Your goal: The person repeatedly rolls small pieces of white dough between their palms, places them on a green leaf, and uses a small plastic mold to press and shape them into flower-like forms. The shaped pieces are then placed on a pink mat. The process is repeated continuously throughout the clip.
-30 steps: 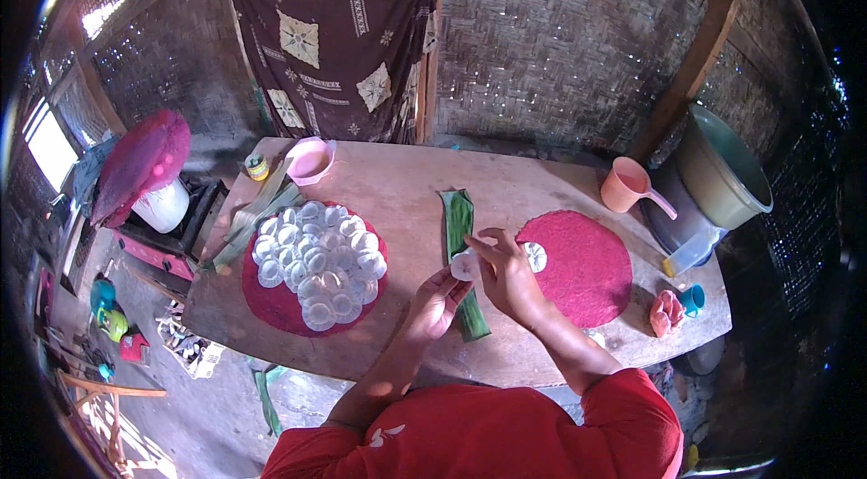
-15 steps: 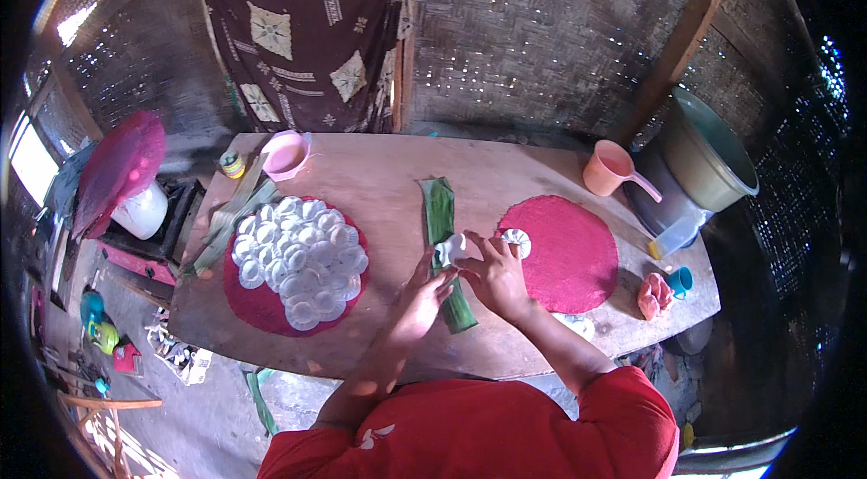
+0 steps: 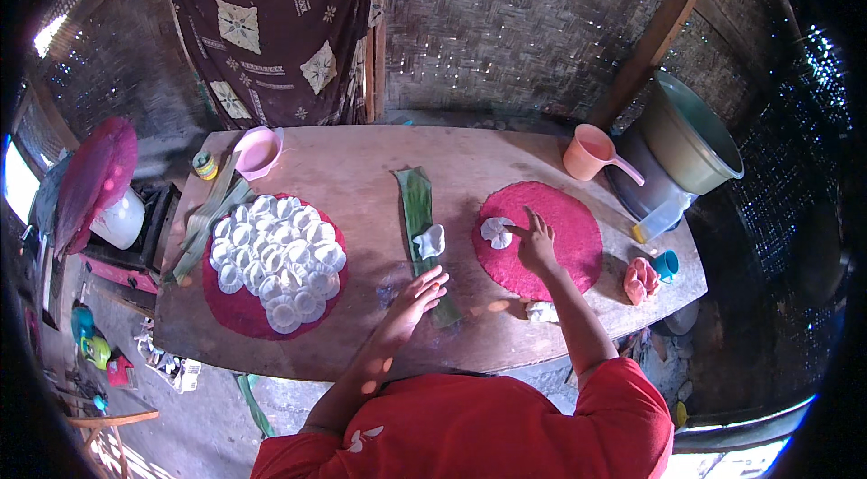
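A green strip of banana leaf (image 3: 416, 199) lies lengthwise near the middle of the wooden table, with a soft-looking white dough piece (image 3: 431, 242) on it. Just below that piece, my left hand (image 3: 417, 297) hovers by the leaf, fingers stretched and holding nothing. Over the right-hand round red mat (image 3: 573, 217) is my right hand (image 3: 539, 249), its fingers spread. One fingertip reaches the edge of a round, ridged white piece (image 3: 496, 232) at the mat's left side; whether it touches cannot be made out.
Many white cup-shaped pieces (image 3: 271, 253) cover the left red mat (image 3: 226, 315). A pink bowl (image 3: 259, 154), a small yellow tin (image 3: 205, 165) and dry leaf strips (image 3: 209, 222) stand far left. At right are an orange dipper (image 3: 589, 154), a large basin (image 3: 691, 140), a teal cup (image 3: 666, 264) and a pink cloth-like bundle (image 3: 640, 281).
My right hand has left the white dough piece and moved right over the red mat. My left hand has drawn down and away from the piece, which stays on the leaf. The view has shifted slightly.
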`<state>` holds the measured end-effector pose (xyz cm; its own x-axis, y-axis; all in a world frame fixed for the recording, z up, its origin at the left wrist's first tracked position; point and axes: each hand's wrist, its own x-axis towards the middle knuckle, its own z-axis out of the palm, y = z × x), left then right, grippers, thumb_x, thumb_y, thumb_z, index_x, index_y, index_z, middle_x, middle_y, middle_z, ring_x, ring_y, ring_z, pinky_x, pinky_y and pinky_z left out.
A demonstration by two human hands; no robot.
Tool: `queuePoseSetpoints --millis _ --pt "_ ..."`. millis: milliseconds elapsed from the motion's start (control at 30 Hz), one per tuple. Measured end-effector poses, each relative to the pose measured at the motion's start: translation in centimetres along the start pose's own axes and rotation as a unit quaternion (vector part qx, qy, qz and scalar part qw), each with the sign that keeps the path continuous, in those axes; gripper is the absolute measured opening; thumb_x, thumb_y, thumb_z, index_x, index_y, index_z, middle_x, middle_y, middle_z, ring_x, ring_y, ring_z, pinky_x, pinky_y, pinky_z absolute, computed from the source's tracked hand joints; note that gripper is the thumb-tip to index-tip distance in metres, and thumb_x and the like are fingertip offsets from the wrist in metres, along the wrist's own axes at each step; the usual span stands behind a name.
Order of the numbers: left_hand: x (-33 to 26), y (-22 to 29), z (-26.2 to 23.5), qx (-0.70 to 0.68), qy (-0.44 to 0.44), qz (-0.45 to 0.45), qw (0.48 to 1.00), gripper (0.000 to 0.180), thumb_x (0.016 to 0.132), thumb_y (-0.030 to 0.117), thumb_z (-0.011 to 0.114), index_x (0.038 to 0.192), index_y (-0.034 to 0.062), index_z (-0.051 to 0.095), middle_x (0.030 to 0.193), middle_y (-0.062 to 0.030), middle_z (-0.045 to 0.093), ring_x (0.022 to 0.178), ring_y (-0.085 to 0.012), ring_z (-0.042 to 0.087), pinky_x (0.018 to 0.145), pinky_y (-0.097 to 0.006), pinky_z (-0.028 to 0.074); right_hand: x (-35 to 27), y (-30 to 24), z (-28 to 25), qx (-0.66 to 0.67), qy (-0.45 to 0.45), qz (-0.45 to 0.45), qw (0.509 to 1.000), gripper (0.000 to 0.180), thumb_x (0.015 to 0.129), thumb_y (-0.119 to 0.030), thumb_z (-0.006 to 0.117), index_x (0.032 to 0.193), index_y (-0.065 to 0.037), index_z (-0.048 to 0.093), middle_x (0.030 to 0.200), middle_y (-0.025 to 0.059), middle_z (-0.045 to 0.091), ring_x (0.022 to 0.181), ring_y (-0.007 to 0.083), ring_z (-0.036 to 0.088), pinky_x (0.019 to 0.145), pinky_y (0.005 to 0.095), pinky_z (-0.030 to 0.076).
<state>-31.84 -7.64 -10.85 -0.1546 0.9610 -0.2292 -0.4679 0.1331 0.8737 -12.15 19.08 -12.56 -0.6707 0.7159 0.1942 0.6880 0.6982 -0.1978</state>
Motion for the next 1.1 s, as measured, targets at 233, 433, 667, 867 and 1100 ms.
queuePoseSetpoints --millis 233,433,667,867,1100 --pt "0.1 -0.5 -0.8 -0.008 0.029 0.004 1.0 0.05 0.099 0.029 0.049 0.142 0.0078 0.037 0.14 -0.0092 0.047 0.121 -0.0201 0.05 0.103 -0.035 0.037 0.4 -1.9 -0.7 -0.033 -0.002 -0.034 0.999 0.055 0.072 -0.002 0.055 0.117 -0.032 0.066 0.149 0.0113 0.03 0.135 0.0351 0.03 0.107 0.0528 0.026" --pt "0.2 -0.5 -1.2 -0.015 0.037 0.006 0.999 0.049 0.099 0.028 0.048 0.142 0.0071 0.036 0.139 -0.0092 0.048 0.12 -0.0204 0.051 0.103 -0.036 0.037 -0.1 -2.6 -0.8 -0.043 0.011 -0.038 0.998 0.051 0.071 -0.003 0.056 0.115 -0.027 0.067 0.147 0.0098 0.033 0.134 0.033 0.032 0.106 0.0539 0.026" --pt "0.4 -0.4 -0.9 -0.015 0.045 0.005 0.999 0.048 0.099 0.027 0.048 0.142 0.008 0.037 0.139 -0.0085 0.048 0.119 -0.0202 0.052 0.103 -0.036 0.036 -0.1 -0.6 1.7 -0.043 0.007 -0.01 0.999 0.05 0.072 -0.002 0.055 0.119 -0.018 0.063 0.142 0.0114 0.041 0.126 0.0285 0.043 0.102 0.0487 0.036" --pt "0.4 -0.3 -1.3 -0.018 0.039 0.01 0.999 0.046 0.1 0.026 0.044 0.142 0.0083 0.035 0.141 -0.0109 0.045 0.123 -0.0232 0.05 0.106 -0.038 0.035 3.1 4.2 4.2 0.617 -0.064 0.17 0.766 0.05 0.074 0.009 0.041 0.121 -0.002 0.054 0.116 0.0107 0.058 0.106 0.0269 0.056 0.093 0.0335 0.045" --pt "-0.2 -0.2 -1.7 -0.086 0.012 0.057 0.995 0.048 0.1 0.029 0.045 0.14 0.0058 0.037 0.14 -0.0141 0.045 0.127 -0.025 0.046 0.108 -0.039 0.034 3.8 4.9 4.3 0.905 -0.042 0.366 0.211 0.054 0.074 0.014 0.038 0.127 0.009 0.034 0.12 0.0232 0.046 0.105 0.0323 0.052 0.093 0.0434 0.047"
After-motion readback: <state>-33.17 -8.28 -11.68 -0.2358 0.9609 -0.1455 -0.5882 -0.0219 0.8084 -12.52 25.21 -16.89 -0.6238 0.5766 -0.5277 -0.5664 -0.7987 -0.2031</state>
